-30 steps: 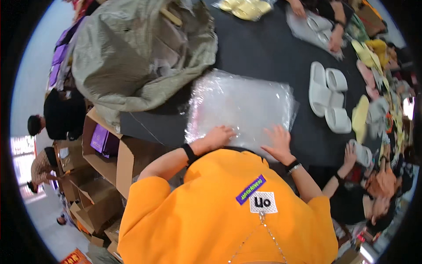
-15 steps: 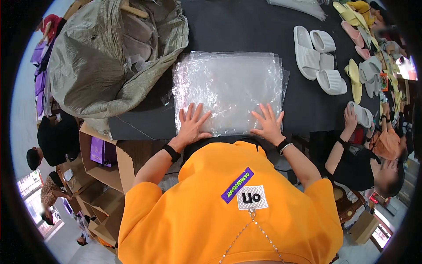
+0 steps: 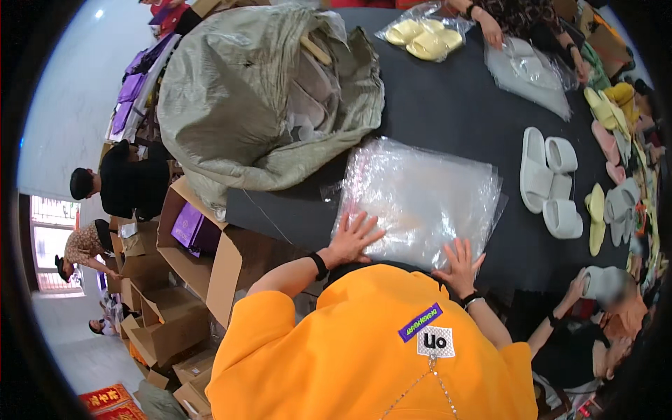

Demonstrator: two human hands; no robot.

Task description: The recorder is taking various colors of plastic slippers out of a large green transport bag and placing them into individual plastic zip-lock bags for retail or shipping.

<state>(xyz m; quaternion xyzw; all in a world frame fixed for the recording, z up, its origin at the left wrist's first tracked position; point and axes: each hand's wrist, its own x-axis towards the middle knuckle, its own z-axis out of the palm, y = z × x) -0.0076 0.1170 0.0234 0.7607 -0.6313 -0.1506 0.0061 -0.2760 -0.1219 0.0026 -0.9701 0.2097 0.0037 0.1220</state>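
A stack of clear plastic bags (image 3: 423, 192) lies flat on the black table (image 3: 448, 105) in front of me. On its near left corner rests my left hand (image 3: 353, 239), palm down with the fingers spread. My right hand (image 3: 460, 267) lies on the near right edge of the stack, fingers spread as well. Neither hand grips anything. To the right of the bags are grey-white slide slippers (image 3: 535, 175), some lying on top of one another.
A large woven sack (image 3: 231, 105) holding slippers stands at the left. Bagged yellow slippers (image 3: 428, 38) lie at the far side, near a co-worker's hand (image 3: 492, 31) on more plastic bags (image 3: 535, 80). Open cardboard boxes (image 3: 203, 245) stand at the left; another worker holds a slipper (image 3: 603, 281) at the right.
The whole view has shifted and tilted, bringing the far side of the table, the bagged yellow slippers and a co-worker's hands into sight. Both my hands stay spread on the bags.
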